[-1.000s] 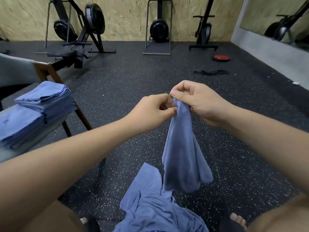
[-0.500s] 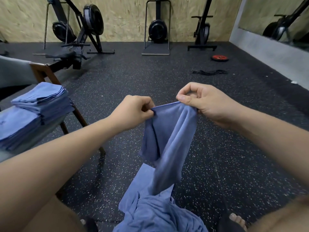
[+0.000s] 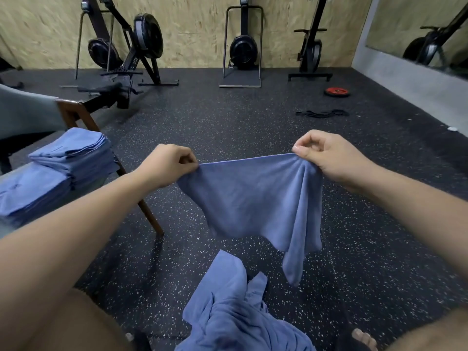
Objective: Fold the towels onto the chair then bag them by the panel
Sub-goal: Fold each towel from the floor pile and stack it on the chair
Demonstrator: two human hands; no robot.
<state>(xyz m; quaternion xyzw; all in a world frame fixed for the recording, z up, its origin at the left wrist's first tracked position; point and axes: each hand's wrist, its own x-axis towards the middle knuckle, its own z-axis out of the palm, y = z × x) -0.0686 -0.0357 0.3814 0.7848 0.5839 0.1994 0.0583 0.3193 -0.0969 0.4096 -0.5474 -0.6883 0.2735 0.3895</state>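
A blue towel [image 3: 253, 198] hangs stretched in the air in front of me. My left hand [image 3: 168, 164] pinches its top left corner and my right hand [image 3: 321, 153] pinches its top right corner, so the upper edge runs taut between them. A heap of unfolded blue towels [image 3: 235, 315] lies on the floor below. Two stacks of folded blue towels [image 3: 73, 153] sit on the chair [image 3: 76, 114] at the left.
Black speckled rubber floor [image 3: 253, 122] stretches ahead. Rowing machines [image 3: 126, 54] and another exercise machine [image 3: 244, 49] stand along the plywood back wall. A red weight plate [image 3: 337, 91] and a black band [image 3: 321, 113] lie at the far right. A mirror wall runs on the right. My toes [image 3: 362, 336] show below.
My hands were close together gripping the bunched towel. They have moved apart, left hand leftward and right hand rightward, spreading the towel open along its top edge.
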